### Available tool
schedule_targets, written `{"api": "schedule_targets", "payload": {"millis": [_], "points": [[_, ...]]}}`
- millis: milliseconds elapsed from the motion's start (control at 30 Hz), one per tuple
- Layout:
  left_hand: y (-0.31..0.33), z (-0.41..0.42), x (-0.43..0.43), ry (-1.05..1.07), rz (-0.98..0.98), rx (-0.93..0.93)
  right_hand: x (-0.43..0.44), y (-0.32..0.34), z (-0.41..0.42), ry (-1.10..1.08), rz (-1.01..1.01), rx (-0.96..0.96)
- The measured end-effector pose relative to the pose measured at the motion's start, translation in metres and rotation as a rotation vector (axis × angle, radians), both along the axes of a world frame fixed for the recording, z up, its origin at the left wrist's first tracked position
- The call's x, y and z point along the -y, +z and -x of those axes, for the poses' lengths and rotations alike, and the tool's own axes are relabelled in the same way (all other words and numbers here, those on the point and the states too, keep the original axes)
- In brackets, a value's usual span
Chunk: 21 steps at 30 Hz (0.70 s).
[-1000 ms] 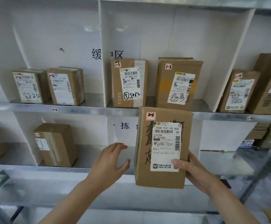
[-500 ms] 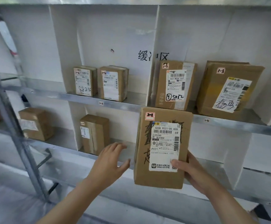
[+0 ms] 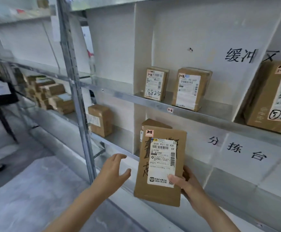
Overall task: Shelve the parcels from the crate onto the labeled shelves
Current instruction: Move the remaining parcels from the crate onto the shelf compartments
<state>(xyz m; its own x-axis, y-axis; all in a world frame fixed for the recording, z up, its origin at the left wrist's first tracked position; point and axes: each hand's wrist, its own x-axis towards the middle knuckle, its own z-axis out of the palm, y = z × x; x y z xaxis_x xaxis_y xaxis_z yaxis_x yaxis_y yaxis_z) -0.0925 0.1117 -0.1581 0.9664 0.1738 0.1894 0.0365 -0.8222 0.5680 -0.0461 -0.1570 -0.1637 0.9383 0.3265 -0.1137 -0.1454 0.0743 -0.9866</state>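
Metal shelves [image 3: 183,106] above your grip already carry labelled parcels [image 3: 155,84]; your right hand [image 3: 189,186] clasps one parcel [image 3: 159,166] upright — unshelved — while your left hand [image 3: 113,171] hovers spread, empty, beside it.

matt brown cardboard parcel [image 3: 159,166] bears a white paper label [image 3: 162,162]; at 12 o'clock, a dull grey metal shelf [image 3: 195,113].

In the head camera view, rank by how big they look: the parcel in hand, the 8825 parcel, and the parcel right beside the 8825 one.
1. Held parcel, gripped by the right hand; nearness to the camera inflates it.
2. Neighbouring 1-2 parcel.
3. 8825 parcel, only slightly smaller than its neighbour.
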Motion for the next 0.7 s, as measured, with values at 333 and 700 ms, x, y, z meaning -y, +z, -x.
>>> {"api": "schedule_targets", "payload": {"millis": [333,700], "points": [[0.021,-0.071,-0.1,0.113,-0.037,-0.02,-0.128,-0.017,-0.108,0.168,-0.072,-0.045],[-0.01,-0.127,-0.216,0.134,0.0,-0.046,-0.252,-0.054,-0.184,0.157,0.002,-0.127]]}}
